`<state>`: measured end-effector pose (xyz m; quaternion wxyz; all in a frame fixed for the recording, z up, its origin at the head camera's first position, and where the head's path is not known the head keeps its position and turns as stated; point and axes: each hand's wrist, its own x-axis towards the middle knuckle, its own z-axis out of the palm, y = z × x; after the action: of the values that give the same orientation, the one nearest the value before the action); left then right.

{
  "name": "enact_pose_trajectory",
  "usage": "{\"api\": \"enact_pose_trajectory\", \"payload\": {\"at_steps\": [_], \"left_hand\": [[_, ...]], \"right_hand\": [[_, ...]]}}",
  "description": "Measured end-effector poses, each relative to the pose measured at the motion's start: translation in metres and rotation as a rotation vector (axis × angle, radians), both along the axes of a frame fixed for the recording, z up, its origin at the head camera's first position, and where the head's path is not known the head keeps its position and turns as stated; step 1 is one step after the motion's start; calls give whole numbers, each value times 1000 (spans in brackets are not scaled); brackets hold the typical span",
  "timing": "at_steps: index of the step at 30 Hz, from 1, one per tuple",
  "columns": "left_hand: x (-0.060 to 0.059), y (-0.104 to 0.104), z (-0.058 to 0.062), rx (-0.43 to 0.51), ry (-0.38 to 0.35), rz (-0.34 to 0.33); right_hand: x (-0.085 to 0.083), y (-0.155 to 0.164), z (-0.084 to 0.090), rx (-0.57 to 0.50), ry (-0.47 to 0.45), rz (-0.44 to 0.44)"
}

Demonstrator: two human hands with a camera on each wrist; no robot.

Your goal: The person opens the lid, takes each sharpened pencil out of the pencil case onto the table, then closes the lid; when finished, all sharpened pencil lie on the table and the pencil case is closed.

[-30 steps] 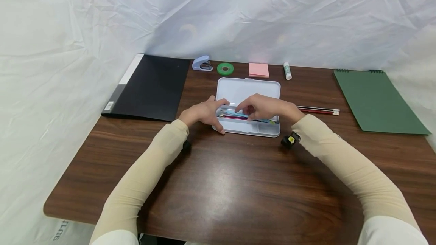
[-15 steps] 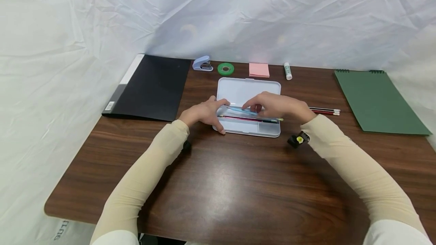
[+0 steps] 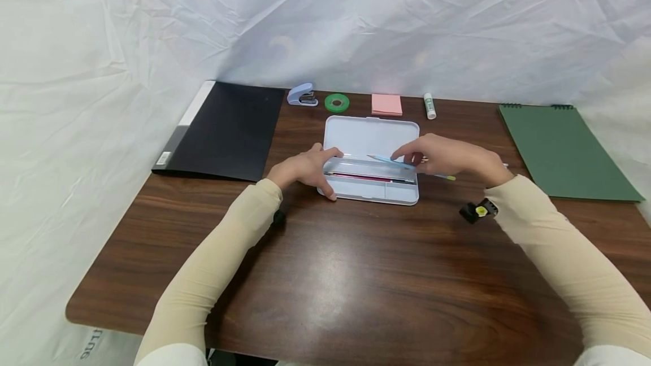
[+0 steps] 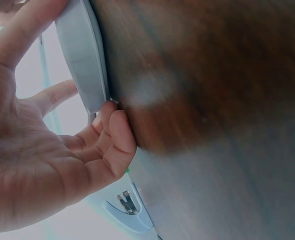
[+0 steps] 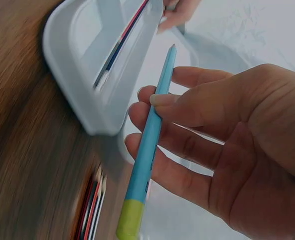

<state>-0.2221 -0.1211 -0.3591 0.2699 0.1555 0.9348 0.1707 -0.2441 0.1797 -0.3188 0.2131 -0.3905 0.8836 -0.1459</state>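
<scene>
A white pencil case [image 3: 371, 135] lies open on the table, its lid tipped back. My left hand [image 3: 307, 167] grips its left end, thumb at the front and fingers at the hinge side. In the left wrist view, the fingers [image 4: 120, 132] curl against the case's edge. Between thumb and fingertips, my right hand [image 5: 227, 125] pinches a light blue pen [image 5: 150, 135] with a yellow-green end. This hand [image 3: 447, 157] is raised over the case's right end, the pen's point facing left. A red pencil and a dark one [image 3: 363, 177] lie in the long compartment.
Several pencils [image 5: 93, 205] lie right of the case, mostly hidden by the right hand in the head view. Behind stand a stapler [image 3: 302, 95], green tape [image 3: 337, 103], pink sticky notes [image 3: 386, 104] and a glue stick [image 3: 429, 106]. A black folder [image 3: 229, 129] and green notebook [image 3: 569, 151] flank them.
My right hand has picked the light blue pen out of the case and carried it to the right. The left hand and the case have stayed in place.
</scene>
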Motion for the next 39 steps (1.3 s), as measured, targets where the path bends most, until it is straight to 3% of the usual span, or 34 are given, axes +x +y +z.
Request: {"api": "enact_pose_trajectory", "payload": {"at_steps": [10, 21, 33, 39], "left_hand": [[0, 0, 1, 1, -7, 4], [2, 0, 2, 0, -9, 0], [0, 0, 1, -1, -10, -6], [2, -1, 2, 9, -5, 7]], "right_hand": [[0, 44, -4, 14, 47, -46], [-2, 85, -12, 61, 24, -115], [-1, 98, -36, 119, 132, -181], [1, 96, -39, 150, 200, -214]]}}
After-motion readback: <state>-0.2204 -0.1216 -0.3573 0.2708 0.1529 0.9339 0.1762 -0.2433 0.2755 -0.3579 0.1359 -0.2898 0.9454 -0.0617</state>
